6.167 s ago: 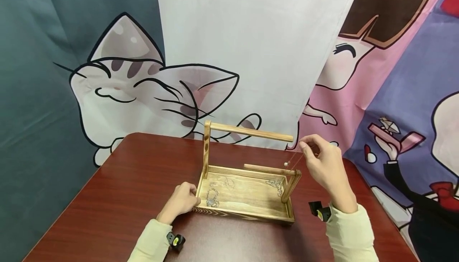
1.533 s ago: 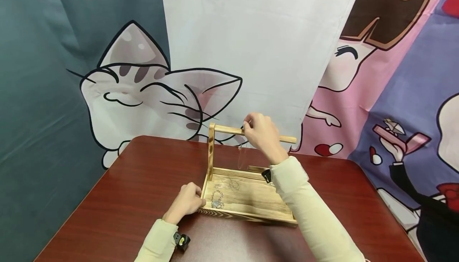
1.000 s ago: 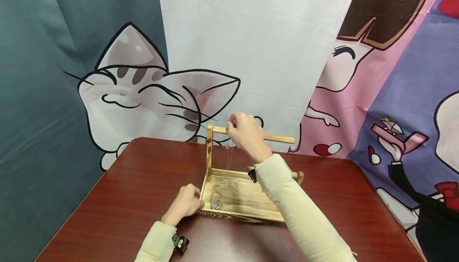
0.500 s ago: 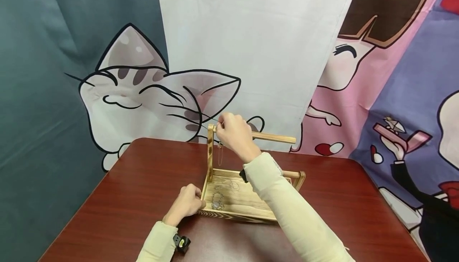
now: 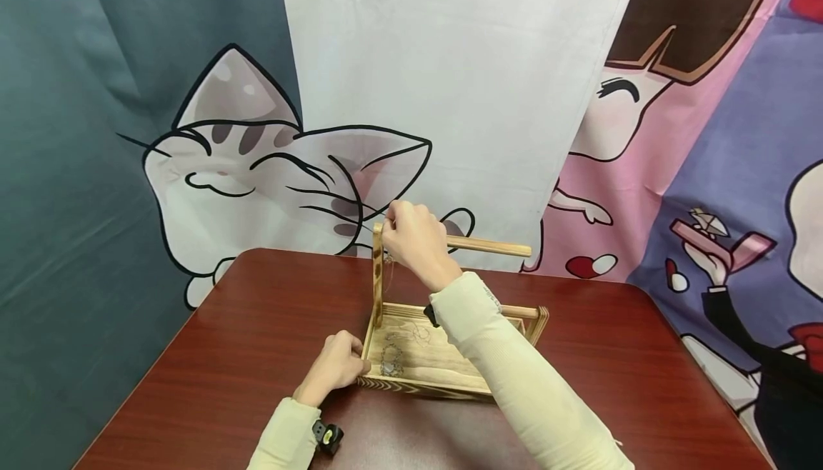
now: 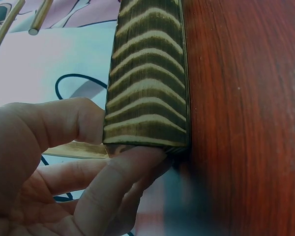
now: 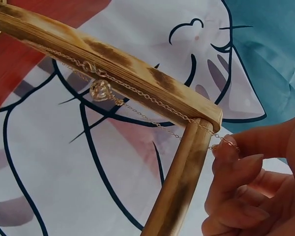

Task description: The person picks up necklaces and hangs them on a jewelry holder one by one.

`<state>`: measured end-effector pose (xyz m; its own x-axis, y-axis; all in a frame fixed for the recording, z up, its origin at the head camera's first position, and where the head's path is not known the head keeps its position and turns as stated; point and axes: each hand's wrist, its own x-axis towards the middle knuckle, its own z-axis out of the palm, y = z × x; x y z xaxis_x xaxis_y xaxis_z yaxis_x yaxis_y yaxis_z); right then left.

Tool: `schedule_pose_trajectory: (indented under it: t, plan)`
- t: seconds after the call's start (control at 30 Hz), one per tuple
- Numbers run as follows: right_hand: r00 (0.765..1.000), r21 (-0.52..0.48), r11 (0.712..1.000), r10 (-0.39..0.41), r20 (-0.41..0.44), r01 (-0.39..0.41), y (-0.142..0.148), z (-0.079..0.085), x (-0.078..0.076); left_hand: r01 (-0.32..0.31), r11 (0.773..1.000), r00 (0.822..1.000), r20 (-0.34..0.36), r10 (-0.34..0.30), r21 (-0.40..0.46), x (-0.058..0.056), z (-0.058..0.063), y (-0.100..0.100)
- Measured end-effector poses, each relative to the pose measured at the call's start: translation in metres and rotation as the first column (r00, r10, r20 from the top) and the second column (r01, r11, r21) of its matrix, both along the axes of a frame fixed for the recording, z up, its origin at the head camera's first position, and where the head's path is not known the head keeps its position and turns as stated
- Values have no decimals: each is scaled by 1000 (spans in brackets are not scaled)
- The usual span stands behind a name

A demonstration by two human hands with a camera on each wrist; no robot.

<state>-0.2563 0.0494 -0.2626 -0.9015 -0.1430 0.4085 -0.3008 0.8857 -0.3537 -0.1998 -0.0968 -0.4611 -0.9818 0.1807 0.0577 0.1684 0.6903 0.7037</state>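
Observation:
My right hand (image 5: 414,241) pinches a thin gold-coloured chain bracelet (image 7: 142,93) with a round openwork charm. It is at the left end of the wooden jewellery stand's upper bar (image 5: 489,245), close by the upright post (image 5: 377,277). In the right wrist view the bracelet's two strands run past the bar, from the fingertips along the post; whether its weight rests on the bar I cannot tell. My left hand (image 5: 334,363) grips the front left corner of the stand's tray base (image 6: 147,83), thumb and fingers on either side of it.
In the tray lie a chain with a pale blue stone (image 5: 390,366) and a thin tangled chain (image 5: 420,333). A lower bar (image 5: 519,311) rises at the right, partly behind my right sleeve. The stand is on a red-brown table (image 5: 257,334) before a printed cloth (image 5: 482,98).
My right hand has carried the bracelet from right of the stand leftwards along the upper bar to the post, slowing over the last half second. The left hand has kept its grip on the corner.

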Motion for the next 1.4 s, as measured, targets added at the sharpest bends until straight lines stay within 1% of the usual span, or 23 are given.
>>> schedule_pose_trajectory:
  t: [0.23,0.3,0.47,0.57,0.73,0.87,0.93,1.1,1.17,1.27,1.33,1.4]
  plan:
    - [1000,2,1000,-11,6,11,2,-3,0,9,1000,1000,1,-9,9,-2,0,2]
    - [1000,5,1000,-15,3,15,3,-3,0,10,1000,1000,-8,-10,8,-2,0,3]
    - [1000,3,1000,-17,-5,17,5,-4,2,-8,1000,1000,-17,8,-14,-1,-1,5]
    - [1000,4,1000,-15,-27,15,7,-5,4,-20,1000,1000,-17,20,-20,-1,-1,6]
    - [998,-6,1000,-13,-69,12,12,-7,9,-26,1000,1000,-16,26,-12,-1,2,6]
    - [997,-27,1000,-9,-79,7,20,-10,17,-20,1000,1000,-9,20,0,-2,3,7]
    - [997,-57,998,-1,-73,-3,25,-13,22,-15,1000,1000,-1,15,12,-2,3,7]
    - [997,-175,984,20,-77,-33,40,-30,39,-8,1000,1000,-5,8,17,-3,1,7]
    - [997,-224,974,27,-78,-44,44,-38,46,-9,1000,1000,-9,9,12,-4,1,6]
    - [998,-301,952,37,-52,-51,46,-53,58,-6,1000,1000,-13,7,12,-4,0,5]
    - [997,-337,938,70,-32,-76,46,-65,64,-10,1000,1000,0,10,20,-3,0,3]
    - [994,-352,930,110,-12,-107,46,-79,69,-16,1000,1000,15,15,23,-2,0,2]
